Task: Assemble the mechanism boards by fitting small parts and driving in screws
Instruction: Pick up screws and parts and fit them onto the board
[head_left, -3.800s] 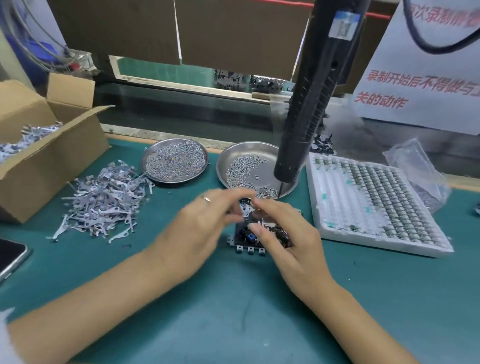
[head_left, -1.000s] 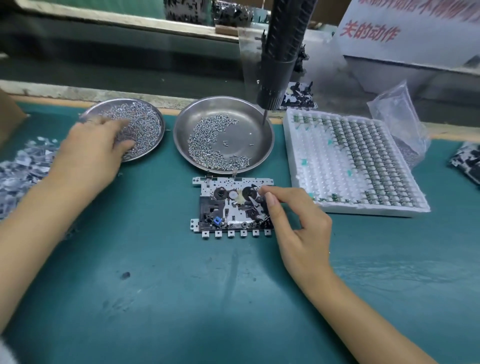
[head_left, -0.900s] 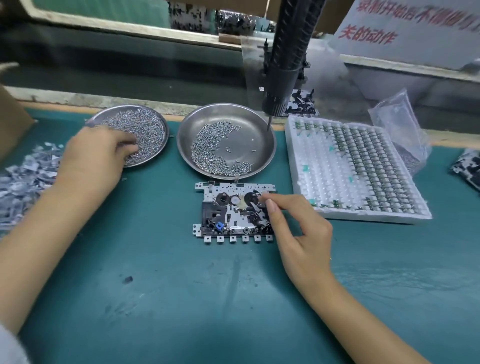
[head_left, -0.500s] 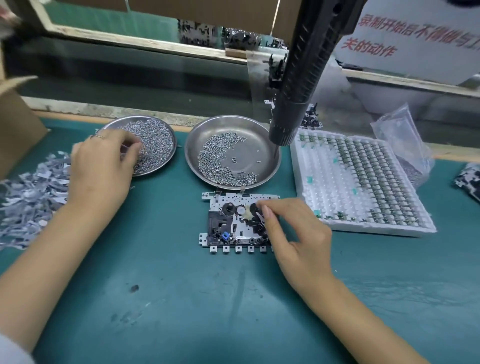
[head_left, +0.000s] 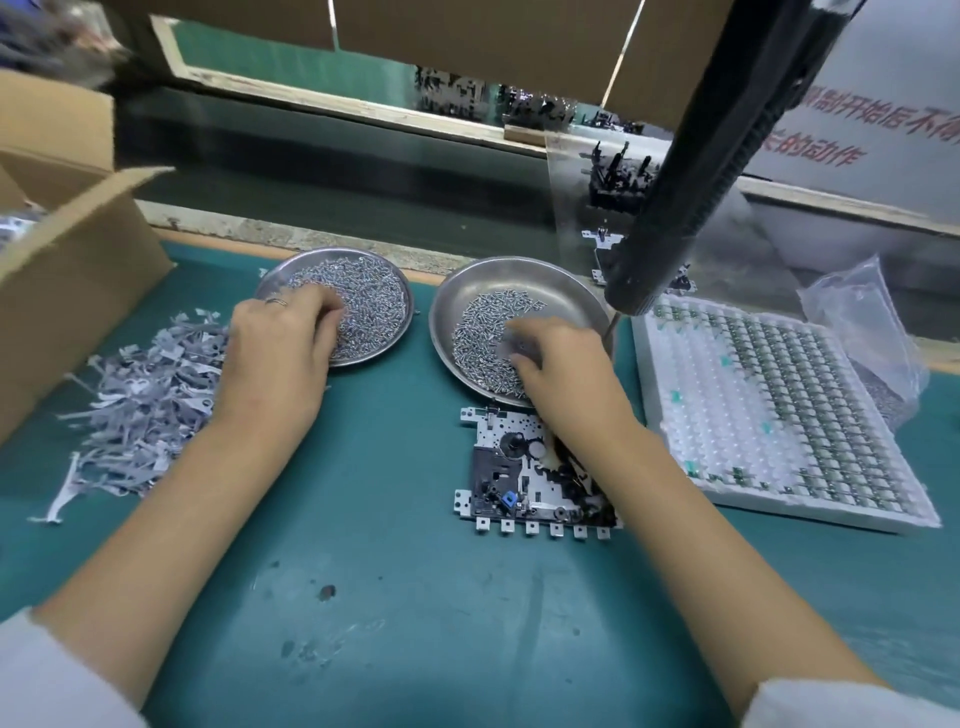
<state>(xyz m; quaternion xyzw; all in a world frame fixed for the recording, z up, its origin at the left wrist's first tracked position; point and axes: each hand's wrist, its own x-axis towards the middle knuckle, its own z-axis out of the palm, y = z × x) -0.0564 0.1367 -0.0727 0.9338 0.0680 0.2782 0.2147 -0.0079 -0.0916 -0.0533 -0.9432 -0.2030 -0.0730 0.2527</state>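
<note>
The mechanism board, a metal plate with black parts and a small blue piece, lies flat on the green mat. My right hand reaches over its far edge into the right steel dish. Its blurred fingertips curl over the loose screws there. My left hand is in the left steel dish, with its fingers curled down into the heap of screws. A black electric screwdriver hangs above, its bit just right of my right hand.
A white tray of small metal parts lies to the right, with a plastic bag behind it. A pile of grey metal strips and an open cardboard box are on the left. A conveyor runs along the back.
My right hand has left the mechanism board and moved forward into the right dish of screws. My left hand stays in the left dish. The view has tilted up.
</note>
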